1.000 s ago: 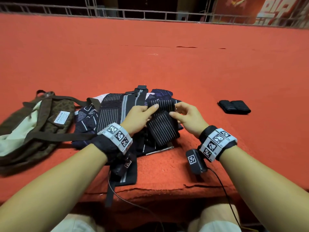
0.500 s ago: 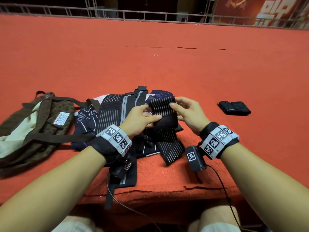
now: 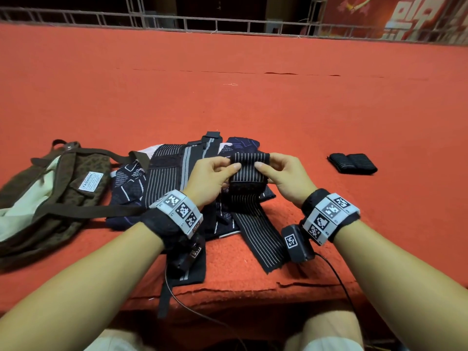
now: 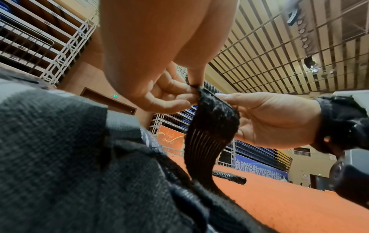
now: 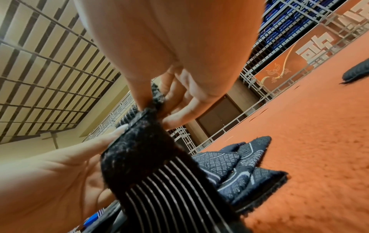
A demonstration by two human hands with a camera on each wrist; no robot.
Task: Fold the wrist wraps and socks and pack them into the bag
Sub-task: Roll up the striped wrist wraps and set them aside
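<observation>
A black wrist wrap with thin white stripes (image 3: 249,168) is held up above the pile, folded over at its top, its tail (image 3: 263,239) trailing down to the carpet edge. My left hand (image 3: 215,173) pinches its left side and my right hand (image 3: 276,171) pinches its right side. The wrist views show the same wrap (image 4: 211,126) (image 5: 151,167) caught between thumbs and fingers. Under it lie a second striped wrap (image 3: 167,178) and dark patterned socks (image 3: 126,181). The brown bag (image 3: 50,193) lies open at the left.
A folded black wrap (image 3: 352,163) lies on the red carpet (image 3: 253,102) to the right. The carpet's front edge (image 3: 228,290) runs just before my knees. A metal railing (image 3: 228,24) bounds the far side. A cable hangs from my right wrist.
Both hands have lifted the wrap's upper end higher and away from me and folded it over; its striped tail now hangs longer toward the carpet edge.
</observation>
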